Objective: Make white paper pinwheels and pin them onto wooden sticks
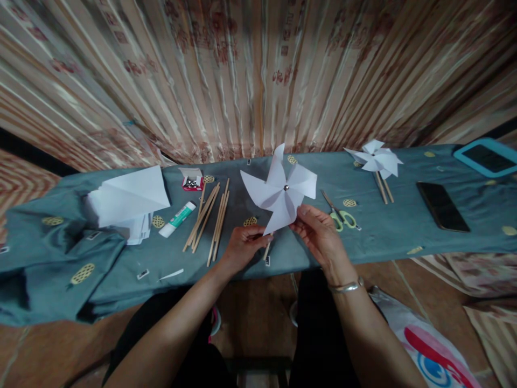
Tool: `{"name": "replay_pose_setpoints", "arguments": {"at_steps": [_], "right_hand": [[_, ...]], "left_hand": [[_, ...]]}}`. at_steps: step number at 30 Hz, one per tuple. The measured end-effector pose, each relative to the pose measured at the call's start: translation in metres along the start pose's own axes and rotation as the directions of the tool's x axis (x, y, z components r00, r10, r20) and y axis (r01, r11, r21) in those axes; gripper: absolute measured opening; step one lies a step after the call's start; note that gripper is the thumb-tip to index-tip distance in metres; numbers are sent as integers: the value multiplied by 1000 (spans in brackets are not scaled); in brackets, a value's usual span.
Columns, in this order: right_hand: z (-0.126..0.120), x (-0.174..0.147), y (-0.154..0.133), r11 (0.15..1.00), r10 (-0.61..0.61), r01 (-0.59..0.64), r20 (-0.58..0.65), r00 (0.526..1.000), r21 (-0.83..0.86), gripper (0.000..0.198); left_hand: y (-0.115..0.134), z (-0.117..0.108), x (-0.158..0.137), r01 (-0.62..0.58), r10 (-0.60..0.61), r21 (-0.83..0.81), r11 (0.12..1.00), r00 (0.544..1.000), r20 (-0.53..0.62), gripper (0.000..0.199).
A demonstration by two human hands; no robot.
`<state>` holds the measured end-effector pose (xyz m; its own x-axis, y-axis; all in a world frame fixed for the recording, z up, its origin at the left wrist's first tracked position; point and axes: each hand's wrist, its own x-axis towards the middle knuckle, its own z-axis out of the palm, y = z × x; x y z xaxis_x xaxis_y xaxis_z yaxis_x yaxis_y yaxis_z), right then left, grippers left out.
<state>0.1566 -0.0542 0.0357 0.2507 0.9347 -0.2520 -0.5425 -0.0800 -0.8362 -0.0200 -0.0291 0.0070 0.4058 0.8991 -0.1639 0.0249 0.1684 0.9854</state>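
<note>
The white paper pinwheel point(274, 198) sits at one o'clock from your left hand point(241, 245), fingertips pinching its base, and eleven from your right hand point(322, 235), lightly pinching a blade.

White paper pinwheel point(272, 196), blades spread

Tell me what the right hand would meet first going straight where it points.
Probably the nearer white pinwheel, which the right hand appears to touch, though exact depth is unclear.
</note>
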Motion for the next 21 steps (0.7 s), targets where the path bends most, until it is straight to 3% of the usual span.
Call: {"name": "replay_pose_setpoints", "arguments": {"at_steps": [10, 21], "right_hand": [[9, -3, 1, 999, 53, -53, 44, 998, 6, 30], [12, -6, 3, 997, 29, -24, 75, 997, -68, 31]], "left_hand": [[-3, 1, 0, -31, 30, -47, 998, 999, -19, 22], [4, 2, -1, 2, -4, -108, 994, 1000, -24, 23]]}}
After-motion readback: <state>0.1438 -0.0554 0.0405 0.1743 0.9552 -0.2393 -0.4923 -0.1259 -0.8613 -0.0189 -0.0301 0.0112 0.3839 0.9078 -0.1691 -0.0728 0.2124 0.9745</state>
